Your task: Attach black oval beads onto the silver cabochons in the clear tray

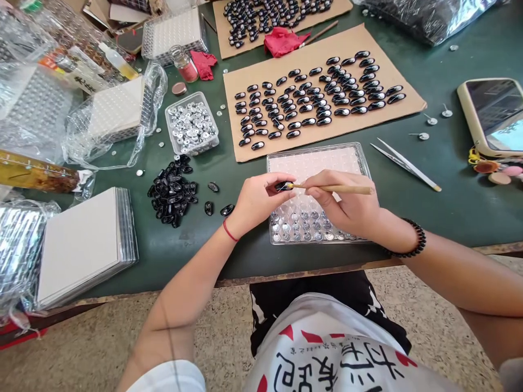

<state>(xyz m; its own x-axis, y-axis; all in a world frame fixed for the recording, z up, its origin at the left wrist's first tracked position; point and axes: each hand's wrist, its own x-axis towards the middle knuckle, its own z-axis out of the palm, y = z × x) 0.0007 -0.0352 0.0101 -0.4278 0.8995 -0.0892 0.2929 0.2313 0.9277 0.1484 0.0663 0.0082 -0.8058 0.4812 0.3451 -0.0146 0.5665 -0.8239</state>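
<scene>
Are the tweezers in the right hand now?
No, the right hand holds a brush; the tweezers lie on the table.

Tweezers [405, 163] beside phone [492, 115]; red cloth [283, 41].

A small craft workshop was indicated: green worktable [449, 185], black pieces laid in rows on cardboard sheet [408, 92], stacked trays [85, 245], tweezers [404, 163].

Two brown cardboard sheets [408, 90] carry glossy black oval pieces [318, 98], too many to count; a loose heap of the same lies near the green table's [457, 201] left side, with three strays beside it. One clear dimpled plastic tray [359, 155], one metal tweezers [404, 163], one cream-cased phone [490, 114], two red cloths [284, 41].
</scene>
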